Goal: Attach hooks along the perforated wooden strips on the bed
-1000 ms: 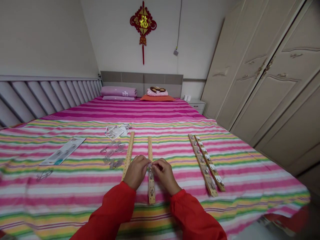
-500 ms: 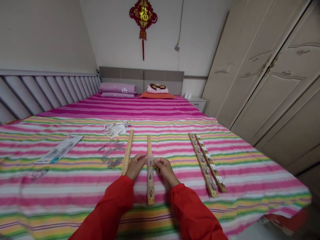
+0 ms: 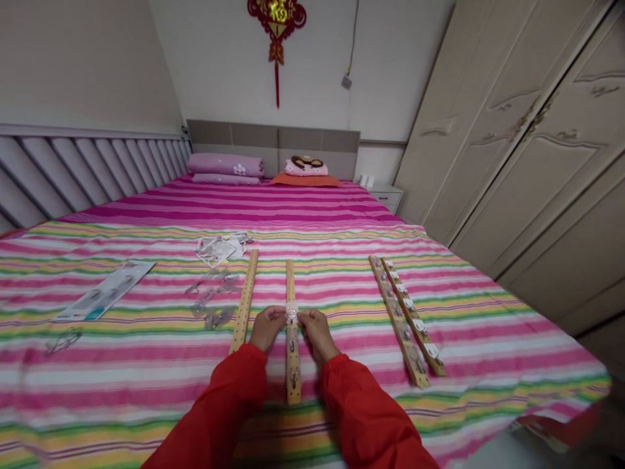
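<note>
Between my hands a narrow wooden strip [image 3: 290, 286] with small holes lies lengthwise on the bed. Two clear-backed metal hooks sit on its near part. Just beyond them is another clear adhesive hook [image 3: 291, 315], lying across the strip. My left hand [image 3: 267, 327] pinches its left edge with thumb and forefinger. On the opposite side my right hand [image 3: 317, 333] is closed on the right edge. A bare wooden strip [image 3: 247, 293] with holes lies left of my left hand, partly hidden by it.
Loose clear hooks [image 3: 215, 299] and a pile of packaged hooks [image 3: 224, 247] lie to the left. Farther left are a long plastic package [image 3: 107, 291] and a small clear item [image 3: 64, 340]. Two strips fitted with hooks, one metal-hooked [image 3: 398, 316] and one white-hooked [image 3: 415, 319], lie right.
The hook's clear plate, raised slightly before, now appears lower and nearer on the strip, with both hands closer around it. The camera view has tipped slightly downward.
</note>
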Action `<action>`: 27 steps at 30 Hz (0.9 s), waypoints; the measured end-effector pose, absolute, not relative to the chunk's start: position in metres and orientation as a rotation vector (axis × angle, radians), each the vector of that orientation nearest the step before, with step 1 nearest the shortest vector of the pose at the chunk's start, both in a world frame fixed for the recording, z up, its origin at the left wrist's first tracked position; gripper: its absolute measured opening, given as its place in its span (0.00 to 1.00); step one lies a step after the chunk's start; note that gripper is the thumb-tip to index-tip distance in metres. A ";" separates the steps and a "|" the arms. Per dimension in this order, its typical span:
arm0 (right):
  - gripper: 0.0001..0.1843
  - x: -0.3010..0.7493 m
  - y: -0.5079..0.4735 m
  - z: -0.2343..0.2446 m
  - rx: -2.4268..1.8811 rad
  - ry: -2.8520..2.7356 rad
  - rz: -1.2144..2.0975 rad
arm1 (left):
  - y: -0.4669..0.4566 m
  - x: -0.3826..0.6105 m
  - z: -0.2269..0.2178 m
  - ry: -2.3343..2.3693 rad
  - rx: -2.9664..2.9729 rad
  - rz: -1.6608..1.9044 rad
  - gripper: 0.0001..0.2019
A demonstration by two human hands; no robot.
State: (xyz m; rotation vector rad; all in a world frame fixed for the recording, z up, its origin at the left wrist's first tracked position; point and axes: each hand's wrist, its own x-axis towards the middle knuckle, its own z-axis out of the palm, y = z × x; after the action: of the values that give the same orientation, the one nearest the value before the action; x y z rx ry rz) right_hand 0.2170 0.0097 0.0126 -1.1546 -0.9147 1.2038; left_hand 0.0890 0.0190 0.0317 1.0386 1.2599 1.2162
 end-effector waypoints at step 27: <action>0.08 0.211 0.018 -0.008 -1.235 -0.840 1.123 | 0.013 0.092 0.013 1.297 1.089 1.302 0.26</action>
State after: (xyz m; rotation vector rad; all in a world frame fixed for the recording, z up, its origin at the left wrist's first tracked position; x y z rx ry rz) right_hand 0.2106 0.0182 -0.0076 -1.2347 -0.8403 1.1234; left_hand 0.0918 0.0133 0.0125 1.0892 1.2973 1.3019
